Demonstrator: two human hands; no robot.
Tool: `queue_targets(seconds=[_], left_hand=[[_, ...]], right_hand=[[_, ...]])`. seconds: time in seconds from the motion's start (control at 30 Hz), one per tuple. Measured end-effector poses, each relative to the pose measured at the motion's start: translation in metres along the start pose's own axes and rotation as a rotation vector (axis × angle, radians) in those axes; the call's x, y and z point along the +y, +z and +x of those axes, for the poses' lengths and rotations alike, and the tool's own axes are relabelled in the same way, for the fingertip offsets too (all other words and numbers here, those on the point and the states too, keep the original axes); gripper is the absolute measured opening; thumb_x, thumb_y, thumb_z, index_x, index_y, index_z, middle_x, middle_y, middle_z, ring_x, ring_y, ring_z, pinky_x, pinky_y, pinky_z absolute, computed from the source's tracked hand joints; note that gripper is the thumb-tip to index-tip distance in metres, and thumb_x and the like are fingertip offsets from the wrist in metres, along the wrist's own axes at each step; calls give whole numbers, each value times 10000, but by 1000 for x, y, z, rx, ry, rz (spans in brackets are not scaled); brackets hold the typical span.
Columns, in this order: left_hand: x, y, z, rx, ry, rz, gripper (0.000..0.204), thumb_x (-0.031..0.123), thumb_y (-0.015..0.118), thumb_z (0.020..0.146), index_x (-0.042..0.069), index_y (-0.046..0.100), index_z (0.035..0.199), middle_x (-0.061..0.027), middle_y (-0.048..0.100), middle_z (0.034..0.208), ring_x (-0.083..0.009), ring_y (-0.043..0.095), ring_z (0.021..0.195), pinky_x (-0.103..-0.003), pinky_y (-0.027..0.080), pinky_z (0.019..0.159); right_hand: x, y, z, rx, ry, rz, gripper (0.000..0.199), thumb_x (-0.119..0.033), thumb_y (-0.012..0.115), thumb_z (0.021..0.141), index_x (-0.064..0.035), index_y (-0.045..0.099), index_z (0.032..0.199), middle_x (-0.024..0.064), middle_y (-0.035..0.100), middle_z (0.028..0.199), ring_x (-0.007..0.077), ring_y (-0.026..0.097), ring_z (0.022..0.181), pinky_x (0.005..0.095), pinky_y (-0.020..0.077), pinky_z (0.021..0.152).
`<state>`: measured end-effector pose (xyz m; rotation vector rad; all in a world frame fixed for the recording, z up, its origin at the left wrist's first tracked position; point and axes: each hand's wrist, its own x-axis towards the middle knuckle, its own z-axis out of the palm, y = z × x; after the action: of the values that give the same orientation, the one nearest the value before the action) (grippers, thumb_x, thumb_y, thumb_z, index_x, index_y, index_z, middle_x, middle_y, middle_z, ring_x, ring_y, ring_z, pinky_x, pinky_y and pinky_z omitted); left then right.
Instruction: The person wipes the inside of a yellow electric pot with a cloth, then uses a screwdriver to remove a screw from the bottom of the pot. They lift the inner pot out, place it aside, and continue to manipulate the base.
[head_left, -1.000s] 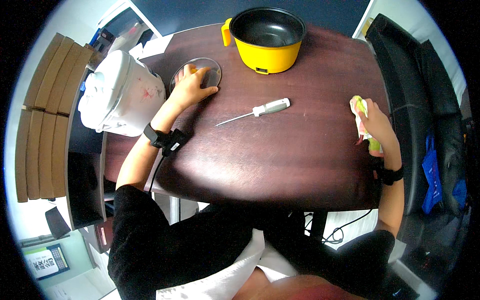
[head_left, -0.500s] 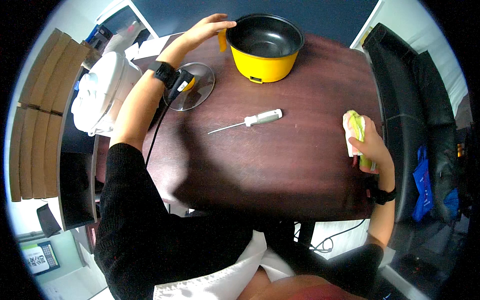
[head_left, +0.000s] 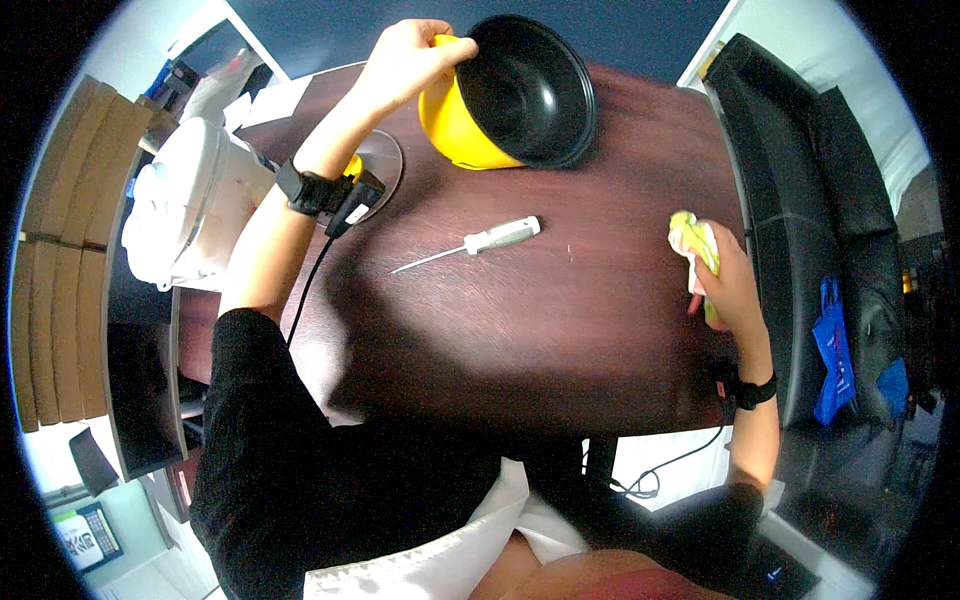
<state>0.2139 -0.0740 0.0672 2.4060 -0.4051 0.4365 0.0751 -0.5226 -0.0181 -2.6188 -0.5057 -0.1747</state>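
Observation:
My left hand (head_left: 415, 62) grips the handle of a yellow pot (head_left: 452, 125) at the far side of the table. The pot is tilted to the right, and its black inside shows bare. At the right side of the table my right hand (head_left: 733, 280) is closed around a crumpled yellow, white and pink cloth (head_left: 692, 240). A screwdriver (head_left: 503, 235) with a pale handle lies between the hands, its tip to the left. Partly hidden behind my left wrist is a glass lid (head_left: 388, 160) with a yellow knob.
A white appliance (head_left: 190, 205) stands at the table's left edge, near cardboard boxes (head_left: 65, 240). A black cable (head_left: 308, 280) runs beside my left forearm. Along the right side is a black sofa (head_left: 790, 190) with a blue bag (head_left: 832, 350) on it.
My left hand has taken hold of the pot's handle and tipped the pot to the right. My right hand still holds the cloth. The whole view has shifted slightly.

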Motion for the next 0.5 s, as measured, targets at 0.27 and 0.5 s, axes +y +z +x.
queue_targets(seconds=[0.27, 0.5], left_hand=[[128, 4, -33, -134, 96, 5, 438, 334, 667, 725, -103, 650, 744, -203, 616, 607, -269, 650, 595, -369, 504, 586], [188, 39, -28, -246, 250, -27, 410, 311, 629, 743, -97, 632, 703, -218, 593, 574, -296, 629, 526, -366, 512, 567]], right_hand=[[-94, -20, 31, 134, -57, 210, 444, -47, 603, 810, -110, 494, 1236, 130, 549, 1103, 284, 652, 861, 380, 547, 703], [-75, 19, 71, 348, -464, -607, 326, -130, 611, 757, -16, 553, 1056, 149, 550, 1068, 278, 593, 938, 395, 559, 656]])
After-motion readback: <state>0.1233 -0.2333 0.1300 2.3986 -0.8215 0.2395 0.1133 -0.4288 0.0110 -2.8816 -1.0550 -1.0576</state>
